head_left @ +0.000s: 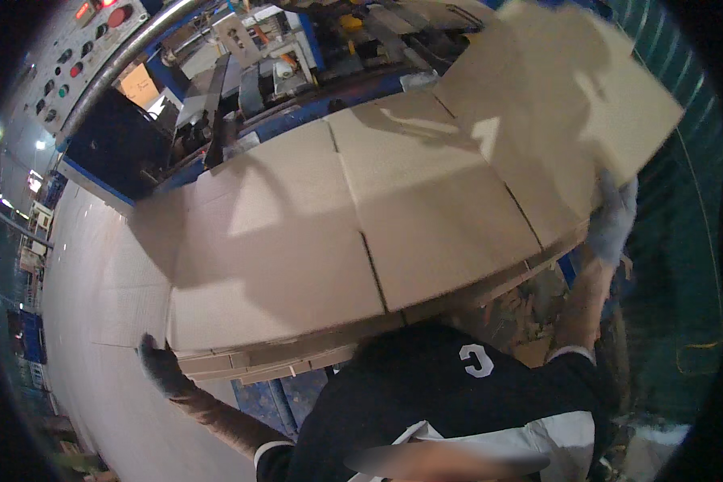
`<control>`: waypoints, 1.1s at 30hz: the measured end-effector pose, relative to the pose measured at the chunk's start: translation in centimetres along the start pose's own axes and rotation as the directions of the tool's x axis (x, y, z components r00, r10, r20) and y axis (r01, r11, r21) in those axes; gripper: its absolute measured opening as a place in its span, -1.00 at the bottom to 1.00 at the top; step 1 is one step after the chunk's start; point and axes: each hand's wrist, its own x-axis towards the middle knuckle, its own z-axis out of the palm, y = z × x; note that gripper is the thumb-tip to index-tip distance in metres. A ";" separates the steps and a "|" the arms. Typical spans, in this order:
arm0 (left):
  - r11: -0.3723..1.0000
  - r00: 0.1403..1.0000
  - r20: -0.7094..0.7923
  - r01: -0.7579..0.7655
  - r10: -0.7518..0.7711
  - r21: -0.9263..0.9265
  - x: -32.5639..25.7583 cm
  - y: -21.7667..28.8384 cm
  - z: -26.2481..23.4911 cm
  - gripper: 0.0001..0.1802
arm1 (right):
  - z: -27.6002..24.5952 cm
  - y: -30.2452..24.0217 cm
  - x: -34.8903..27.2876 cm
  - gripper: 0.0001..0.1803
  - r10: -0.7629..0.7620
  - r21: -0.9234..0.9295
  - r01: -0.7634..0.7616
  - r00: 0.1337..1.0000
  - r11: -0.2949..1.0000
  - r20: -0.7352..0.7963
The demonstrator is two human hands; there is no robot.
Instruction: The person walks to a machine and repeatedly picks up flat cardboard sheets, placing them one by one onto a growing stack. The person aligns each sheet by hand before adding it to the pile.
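Gripping the slotted brown cardboard sheet atop the layered brown stack with the grey-gloved right hand; holding the grey-gloved left hand by the near-left corner, cannot tell whether closed.

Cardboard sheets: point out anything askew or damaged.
The cardboard piece at upper right juts out at an angle from the top sheet. The stack beneath has near edges that look staggered, not flush. I can make out no clear tear.
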 end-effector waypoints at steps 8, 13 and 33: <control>0.837 0.896 0.365 -0.393 0.254 0.381 -12.9 5.5 14.5 -0.53 | 0.3 1.6 -10.8 -0.52 -0.214 -0.081 0.826 0.237 0.557 0.948; 0.286 0.359 0.929 -0.903 0.089 0.322 -12.7 6.3 18.3 -0.53 | 1.9 4.6 -10.0 -0.58 -0.040 -0.011 0.833 0.040 0.553 0.998; 0.201 0.372 0.809 -0.928 0.456 0.314 4.0 -0.7 29.8 -0.44 | 15.3 15.7 2.1 -0.24 -0.049 -0.134 0.844 0.186 0.519 0.981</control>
